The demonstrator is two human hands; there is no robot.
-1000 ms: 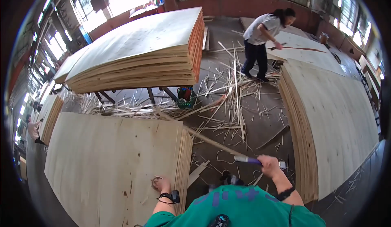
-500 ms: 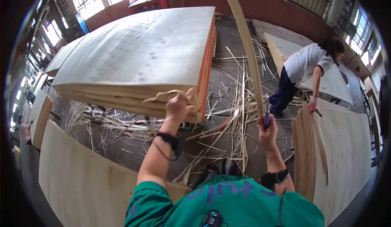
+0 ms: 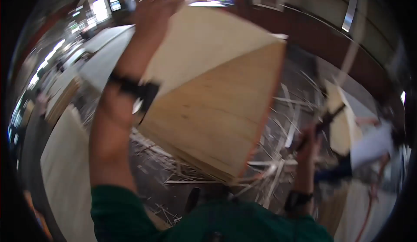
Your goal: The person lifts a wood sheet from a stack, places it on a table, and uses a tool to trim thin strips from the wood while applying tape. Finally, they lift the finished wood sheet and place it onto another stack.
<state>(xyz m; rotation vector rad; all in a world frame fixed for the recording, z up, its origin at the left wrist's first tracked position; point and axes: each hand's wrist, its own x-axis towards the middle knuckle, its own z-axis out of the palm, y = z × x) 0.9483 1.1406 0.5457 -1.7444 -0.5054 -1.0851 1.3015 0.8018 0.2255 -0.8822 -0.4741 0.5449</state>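
Note:
My left hand [image 3: 156,9] is raised at the upper left, blurred, with its fingers spread beside the pale top veneer sheet [image 3: 213,35]. That sheet is lifted and turned back across the stack, its folded edge running diagonally. Below it a tan wood face [image 3: 213,116] lies exposed, with red along the stack's right side. Whether my left palm touches the sheet, I cannot tell. Lower right, my right hand [image 3: 308,144] is closed around a dark knife-like tool [image 3: 332,118], smeared by motion and pointing up and right.
Wood strips and scraps [image 3: 278,172] litter the floor around the stack. At the right a person in a white top [image 3: 371,144] bends near other sheets. A further wood sheet [image 3: 65,155] stands at the lower left. A blurred pale strip [image 3: 352,53] shows at the upper right.
My left hand has gone from the stack's near edge up and far left, and the top sheet has turned back. The long wood strip has left my right hand. The view has shifted.

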